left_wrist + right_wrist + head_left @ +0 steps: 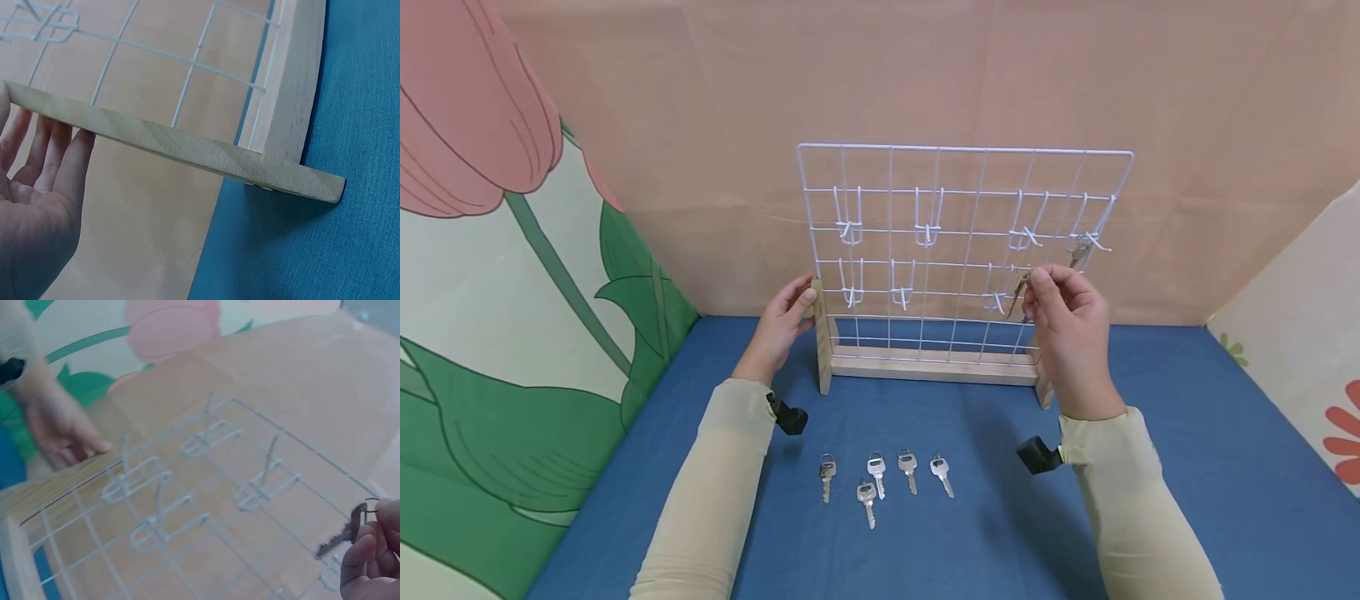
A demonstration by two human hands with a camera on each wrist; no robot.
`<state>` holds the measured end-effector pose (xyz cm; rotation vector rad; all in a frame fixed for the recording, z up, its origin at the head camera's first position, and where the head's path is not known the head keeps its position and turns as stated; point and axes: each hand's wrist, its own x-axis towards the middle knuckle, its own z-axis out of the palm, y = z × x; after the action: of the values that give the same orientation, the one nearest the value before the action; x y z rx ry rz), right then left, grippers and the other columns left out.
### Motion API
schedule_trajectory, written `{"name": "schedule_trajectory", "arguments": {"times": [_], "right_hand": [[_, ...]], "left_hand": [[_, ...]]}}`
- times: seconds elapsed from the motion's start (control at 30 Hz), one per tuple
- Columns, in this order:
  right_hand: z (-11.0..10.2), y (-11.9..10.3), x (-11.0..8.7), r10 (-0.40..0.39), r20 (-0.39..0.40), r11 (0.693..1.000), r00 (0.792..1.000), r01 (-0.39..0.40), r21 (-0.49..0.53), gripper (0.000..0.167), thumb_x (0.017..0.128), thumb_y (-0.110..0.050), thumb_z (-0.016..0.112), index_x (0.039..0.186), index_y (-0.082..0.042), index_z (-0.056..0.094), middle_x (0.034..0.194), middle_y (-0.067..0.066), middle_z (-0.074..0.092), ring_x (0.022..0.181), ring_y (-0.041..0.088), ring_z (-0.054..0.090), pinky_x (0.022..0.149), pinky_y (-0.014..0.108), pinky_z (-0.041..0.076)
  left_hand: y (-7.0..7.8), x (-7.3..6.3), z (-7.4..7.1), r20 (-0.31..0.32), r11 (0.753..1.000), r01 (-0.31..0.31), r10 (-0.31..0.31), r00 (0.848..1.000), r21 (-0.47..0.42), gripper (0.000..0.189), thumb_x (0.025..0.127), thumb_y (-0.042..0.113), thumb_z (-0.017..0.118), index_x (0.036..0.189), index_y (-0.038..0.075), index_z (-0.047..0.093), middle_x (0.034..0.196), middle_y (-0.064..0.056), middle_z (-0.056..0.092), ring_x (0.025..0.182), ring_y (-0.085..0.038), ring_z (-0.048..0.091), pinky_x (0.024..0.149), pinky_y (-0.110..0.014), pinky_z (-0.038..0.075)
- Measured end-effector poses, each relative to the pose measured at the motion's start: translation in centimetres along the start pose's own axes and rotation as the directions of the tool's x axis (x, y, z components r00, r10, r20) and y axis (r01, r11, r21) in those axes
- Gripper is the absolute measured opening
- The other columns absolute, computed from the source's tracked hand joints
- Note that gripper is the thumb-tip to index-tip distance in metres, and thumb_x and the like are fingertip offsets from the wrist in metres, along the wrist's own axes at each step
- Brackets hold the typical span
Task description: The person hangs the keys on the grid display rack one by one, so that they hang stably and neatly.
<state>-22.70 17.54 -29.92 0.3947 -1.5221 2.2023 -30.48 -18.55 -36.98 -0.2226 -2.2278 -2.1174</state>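
My left hand [778, 329] holds the left wooden upright [156, 137] of a white wire grid rack, its thumb in front and fingers behind. By its small ring, my right hand [1067, 333] pinches a key [344, 531] between thumb and fingertips. That key hangs blade down close to the lower right hook [996, 302] of the rack. Another key [1081, 250] hangs from the upper right hook [1092, 240], just above the right hand. Several silver keys [876, 475] with rings lie on the blue cloth in front of the rack.
More white hooks [927, 233] stick out from the grid in two rows. A wooden base bar [925, 367] joins the uprights on the blue cloth [1165, 400]. Behind is a tan backdrop [700, 167], with a flower-printed panel [572, 275] at the left.
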Motion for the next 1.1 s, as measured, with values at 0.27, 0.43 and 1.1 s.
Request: {"name": "schedule_trajectory", "arguments": {"times": [0.27, 0.43, 1.1], "right_hand": [[0.7, -0.7, 1.3, 0.005, -0.097, 0.984, 0.995, 0.012, 0.175, 0.024, 0.097, -0.014, 0.069, 0.105, 0.008, 0.065, 0.087, 0.011, 0.058, 0.074, 0.017, 0.052, 0.061, 0.018, 0.048], [1.3, -0.5, 2.1, 0.045, -0.162, 0.962, 0.986, 0.001, 0.273, 0.017, 0.097, -0.008, 0.067, 0.100, 0.009, 0.066, 0.085, 0.012, 0.058, 0.070, 0.017, 0.053, 0.058, 0.018, 0.048], [1.7, -0.5, 1.7, 0.204, -0.178, 0.941, 0.963, -0.142, 0.308, 0.015, 0.103, -0.013, 0.060, 0.106, 0.002, 0.059, 0.091, 0.012, 0.056, 0.076, 0.020, 0.054, 0.066, 0.021, 0.054]], "left_hand": [[-0.1, 0.1, -0.1, 0.005, 1.000, -0.003, 0.003, 1.000, 0.002, 0.054, 0.108, 0.030, 0.050, 0.157, 0.013, 0.037, 0.157, -0.013, 0.038, 0.144, -0.031, 0.038, 0.114, -0.055, 0.036], [0.0, 0.0, 0.0, 0.007, 1.000, -0.002, 0.002, 1.000, 0.005, 0.055, 0.108, 0.030, 0.050, 0.158, 0.012, 0.036, 0.156, -0.013, 0.039, 0.143, -0.031, 0.038, 0.114, -0.055, 0.036], [0.0, 0.2, -0.1, -0.001, 0.999, 0.024, -0.024, 1.000, 0.021, 0.056, 0.107, 0.034, 0.049, 0.158, 0.015, 0.036, 0.156, -0.011, 0.039, 0.143, -0.030, 0.039, 0.114, -0.053, 0.037]]}}
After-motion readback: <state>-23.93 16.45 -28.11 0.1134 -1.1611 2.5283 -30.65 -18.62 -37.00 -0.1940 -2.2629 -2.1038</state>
